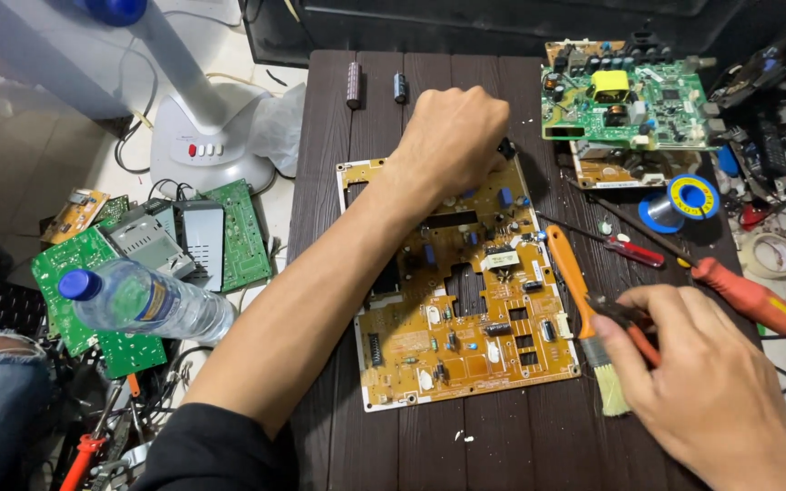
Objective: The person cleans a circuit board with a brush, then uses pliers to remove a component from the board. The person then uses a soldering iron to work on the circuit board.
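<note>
The yellow circuit board (466, 309) lies flat, component side up, at the middle of the dark worktop (357, 145), and serves as landmark for what follows.

Progress, as a judgement: work on the board appears under way rather than finished. The board is still loose on the worktop, tools lie out around it, and no cover or housing is in view near it.

The left hand (452, 136) is closed into a fist over the board's far edge; what it grips, if anything, is hidden beneath it. The right hand (702, 382), just right of the board's near corner, is closed on small orange-handled pliers (629, 323) (the tips are hard to make out). An orange-handled brush (584, 318) lies along the board's right edge.

Right of the board lie a red screwdriver (634, 250) and a larger orange-handled screwdriver (748, 295). Beyond the board's far right corner sits a green circuit board (629, 105), with a solder reel (691, 195) bearing a blue and yellow round label just nearer. Two cylindrical capacitors (354, 85) lie beyond the far left corner.

Left of the board, off the worktop, a clear plastic bottle (143, 305) with a blue cap and blue label lies on more green boards (93, 291).
</note>
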